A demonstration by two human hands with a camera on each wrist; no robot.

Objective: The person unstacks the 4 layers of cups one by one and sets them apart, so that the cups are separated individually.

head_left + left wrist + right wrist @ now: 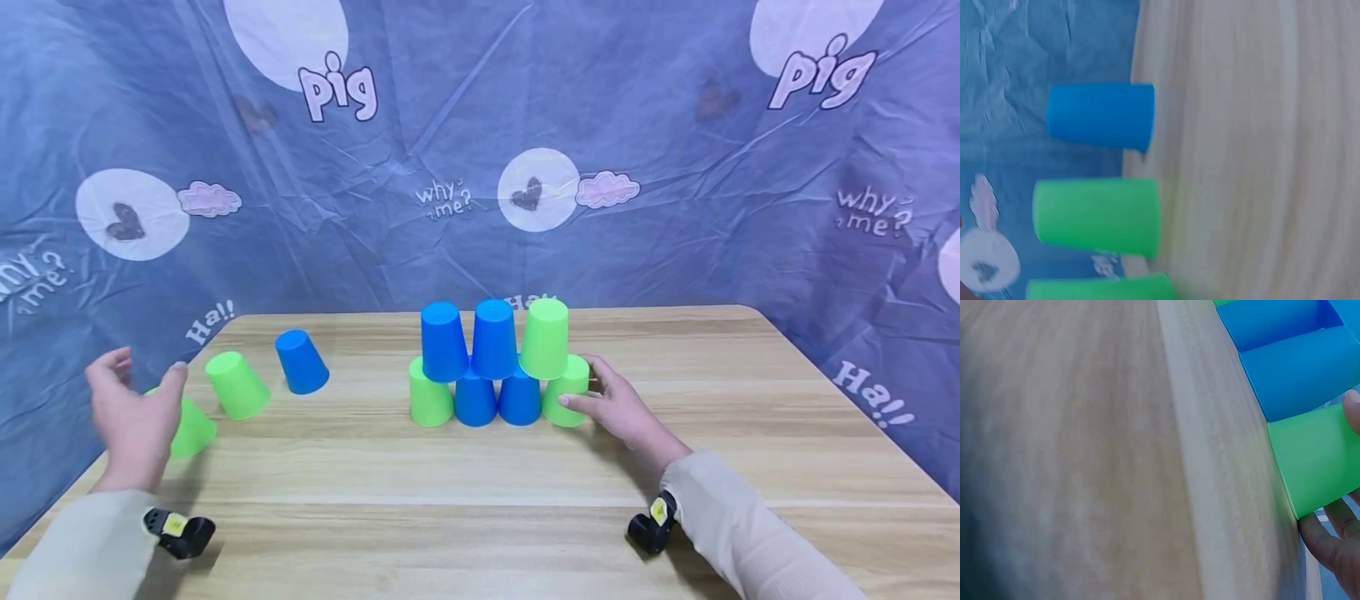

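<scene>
Upside-down plastic cups stand in two tiers at the table's middle. Below, a green cup [431,402] ends the left side, two blue cups [476,402] fill the centre, and a green cup [562,407] ends the right. Two blue cups [443,343] and a green cup [546,337] make the upper tier. My right hand [622,408] holds the lower right green cup, thumb on its front and fingers at its far side. At the left, my left hand [138,421] is raised with fingers spread, holding nothing, partly in front of a green cup [194,432].
Beyond that cup, another green cup [237,386] and a blue cup [302,362] stand upside down in a slanting row. The wooden table [420,517] ends at a blue printed cloth [405,142] behind and at the sides.
</scene>
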